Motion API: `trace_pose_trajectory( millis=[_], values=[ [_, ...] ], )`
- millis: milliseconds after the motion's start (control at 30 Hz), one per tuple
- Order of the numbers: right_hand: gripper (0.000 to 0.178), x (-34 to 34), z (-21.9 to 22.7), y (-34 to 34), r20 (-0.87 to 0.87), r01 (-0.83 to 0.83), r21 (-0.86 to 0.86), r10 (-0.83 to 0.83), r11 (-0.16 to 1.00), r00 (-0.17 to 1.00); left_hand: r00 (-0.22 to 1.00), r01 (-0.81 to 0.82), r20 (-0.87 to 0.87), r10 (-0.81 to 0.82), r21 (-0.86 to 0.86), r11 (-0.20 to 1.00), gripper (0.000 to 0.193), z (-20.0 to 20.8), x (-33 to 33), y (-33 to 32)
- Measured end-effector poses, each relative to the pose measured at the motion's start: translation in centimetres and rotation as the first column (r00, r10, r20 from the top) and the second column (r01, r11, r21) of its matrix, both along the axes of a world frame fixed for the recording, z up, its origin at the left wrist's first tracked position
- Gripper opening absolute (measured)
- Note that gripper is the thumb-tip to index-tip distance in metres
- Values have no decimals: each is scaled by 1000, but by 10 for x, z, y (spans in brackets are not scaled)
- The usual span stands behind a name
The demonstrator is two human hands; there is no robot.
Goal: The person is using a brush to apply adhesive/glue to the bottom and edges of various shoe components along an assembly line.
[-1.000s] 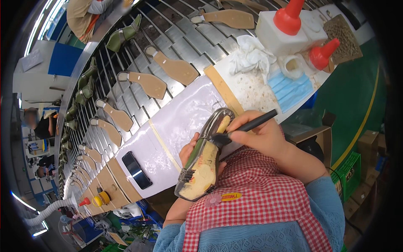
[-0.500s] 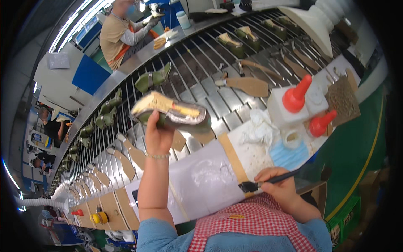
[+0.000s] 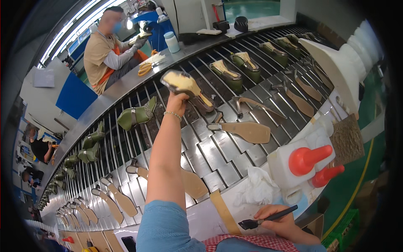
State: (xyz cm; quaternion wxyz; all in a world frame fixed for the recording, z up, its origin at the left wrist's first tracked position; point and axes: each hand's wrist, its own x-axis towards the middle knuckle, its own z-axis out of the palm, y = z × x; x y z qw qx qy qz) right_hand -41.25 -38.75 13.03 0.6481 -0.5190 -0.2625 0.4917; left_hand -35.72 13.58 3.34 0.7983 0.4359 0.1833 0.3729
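My left hand is stretched out over the conveyor, its fingers closed round a lasted shoe. The shoe's underside is turned up, showing a pale yellow bottom. My right hand grips a brush by its dark handle, low at the right, with the dark bristles pointing left. Just beyond the brush lies a crumpled white cloth. Several tan soles with heels, such as one sole, lie on the near metal slats. Two lasted green shoes rest bottom up on the bars, right of my left hand.
White bottles with red spouts, one spout, stand at the right beside a rough brown block. A white duct hood juts in at far right. More green shoes line the bars leftward. Across the conveyor sits a co-worker.
My left hand has carried the shoe forward, away from me, over the conveyor bars. My right hand still holds the brush near the table's edge. The view has shifted.
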Motion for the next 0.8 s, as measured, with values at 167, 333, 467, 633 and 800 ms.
trace_pose_trajectory(
  millis=[167,333,467,633,800],
  values=[
    [19,0,-6,22,-76,-10,-22,8,1000,997,811,-115,-532,244,264,958,52,-10,-15,38],
    [19,-6,-2,31,-115,94,-68,-101,993,988,201,650,-345,917,747,138,77,16,-103,91],
    [20,-8,-6,35,-93,126,-100,-136,987,986,-234,840,-524,819,316,442,95,33,-148,108],
    [20,-21,8,25,-36,45,-101,-49,994,998,-311,799,-501,808,322,508,77,28,-170,81],
    [19,-27,32,-1,76,155,-119,-146,981,986,97,566,-572,814,705,428,70,32,-219,34]
  ],
)
